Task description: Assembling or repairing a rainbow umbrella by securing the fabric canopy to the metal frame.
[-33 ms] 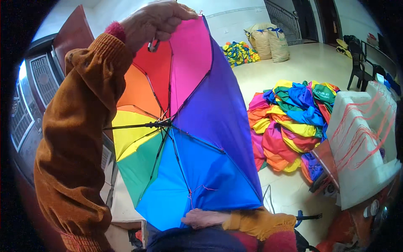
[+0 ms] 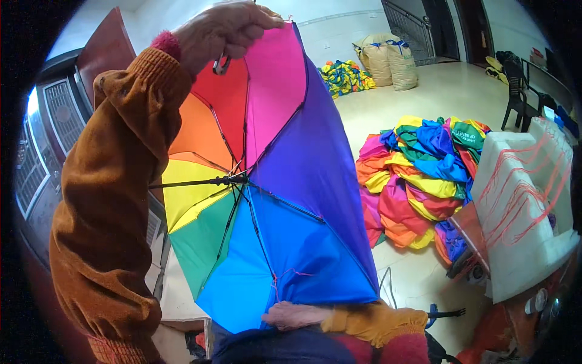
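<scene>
An opened umbrella [image 2: 303, 167] with rainbow panels fills the middle, its inside, dark ribs and shaft facing me. Raised at the top, my left hand [image 2: 227, 33] pinches the canopy's rim where the pink and purple panels meet. A small shiny metal piece [image 2: 222, 64] pokes out below that palm; its kind is unclear. Low down, my right hand [image 2: 297, 315] is closed on the edge of the blue panel, its fingertips partly hidden. Just above it, a thin pink thread [image 2: 297, 272] hangs at a rib on the blue cloth.
To the right, a large heap of rainbow cloth [image 2: 415, 182] lies on the floor. A white foam block [image 2: 515, 206] draped with pink threads stands nearer on the right. Farther off are stuffed sacks [image 2: 400, 67], a second cloth pile [image 2: 345, 79] and a black chair [image 2: 516, 97].
</scene>
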`<state>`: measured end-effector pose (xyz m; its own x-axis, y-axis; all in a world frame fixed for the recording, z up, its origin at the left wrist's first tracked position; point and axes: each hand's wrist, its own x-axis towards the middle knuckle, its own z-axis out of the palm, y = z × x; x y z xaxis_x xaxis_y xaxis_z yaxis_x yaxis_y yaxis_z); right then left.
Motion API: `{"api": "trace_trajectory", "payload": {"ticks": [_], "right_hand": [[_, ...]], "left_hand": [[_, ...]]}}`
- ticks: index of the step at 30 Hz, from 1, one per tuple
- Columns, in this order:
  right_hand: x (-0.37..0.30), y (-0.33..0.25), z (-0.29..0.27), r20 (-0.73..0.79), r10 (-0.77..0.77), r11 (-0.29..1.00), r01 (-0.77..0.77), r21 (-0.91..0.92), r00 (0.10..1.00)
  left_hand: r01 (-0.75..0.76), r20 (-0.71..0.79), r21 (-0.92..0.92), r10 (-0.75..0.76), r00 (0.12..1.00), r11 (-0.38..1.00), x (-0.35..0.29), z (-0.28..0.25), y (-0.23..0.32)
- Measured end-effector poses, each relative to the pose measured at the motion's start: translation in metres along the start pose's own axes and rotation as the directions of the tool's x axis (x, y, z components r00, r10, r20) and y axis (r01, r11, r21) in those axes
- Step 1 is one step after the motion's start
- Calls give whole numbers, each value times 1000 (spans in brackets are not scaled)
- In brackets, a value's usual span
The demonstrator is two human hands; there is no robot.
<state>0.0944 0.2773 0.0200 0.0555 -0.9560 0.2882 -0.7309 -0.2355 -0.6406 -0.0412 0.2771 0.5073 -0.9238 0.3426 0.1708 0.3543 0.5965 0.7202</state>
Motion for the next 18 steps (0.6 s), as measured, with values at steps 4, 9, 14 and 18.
{"api": "trace_trajectory", "payload": {"ticks": [4,9,14,18], "right_hand": [[-1,0,0,-162,-135,991,136,-5,978],[-3,-1,-5,-81,-107,994,108,3,991],[-3,-5,-13,-92,-134,991,134,-7,987],[10,-14,-22,73,57,996,-52,-69,996]], "left_hand": [[-75,22,-81,77,997,994,13,-7,-1],[-297,0,-44,297,955,954,7,18,-3],[-250,-126,-16,246,961,968,-18,50,18],[-253,-374,-134,188,908,958,-19,56,14]]}}
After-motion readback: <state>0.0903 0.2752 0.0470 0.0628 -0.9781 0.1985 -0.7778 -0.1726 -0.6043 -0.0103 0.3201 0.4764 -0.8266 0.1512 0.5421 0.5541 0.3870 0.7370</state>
